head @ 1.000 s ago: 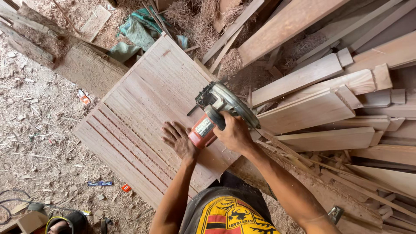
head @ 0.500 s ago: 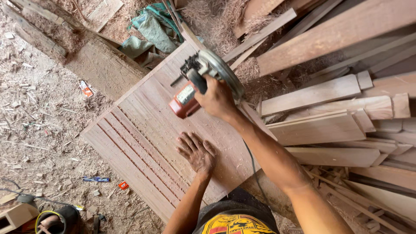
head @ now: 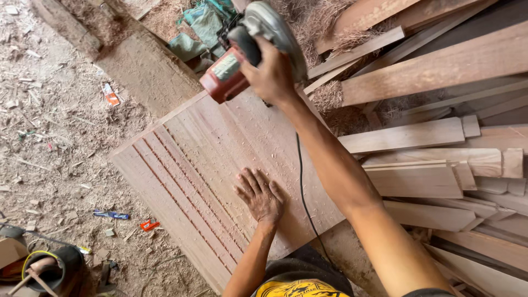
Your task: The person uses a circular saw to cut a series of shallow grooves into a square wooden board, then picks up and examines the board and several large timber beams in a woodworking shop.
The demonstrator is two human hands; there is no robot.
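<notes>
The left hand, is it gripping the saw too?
No, the left hand lies flat on the wooden panel; only the right hand grips the circular saw.

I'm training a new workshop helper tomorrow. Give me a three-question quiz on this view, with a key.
1. True or false: the left hand lies flat on the wooden panel.
2. What does the right hand hold? A) a hammer B) a circular saw C) a paintbrush
3. Fill in: long parallel ______ run along the panel's left part.

Key:
1. True; palm down, fingers spread.
2. B; the circular saw, red-bodied with a grey blade guard, is at the panel's far edge, its black cord trailing along the forearm.
3. Grooves.
</notes>
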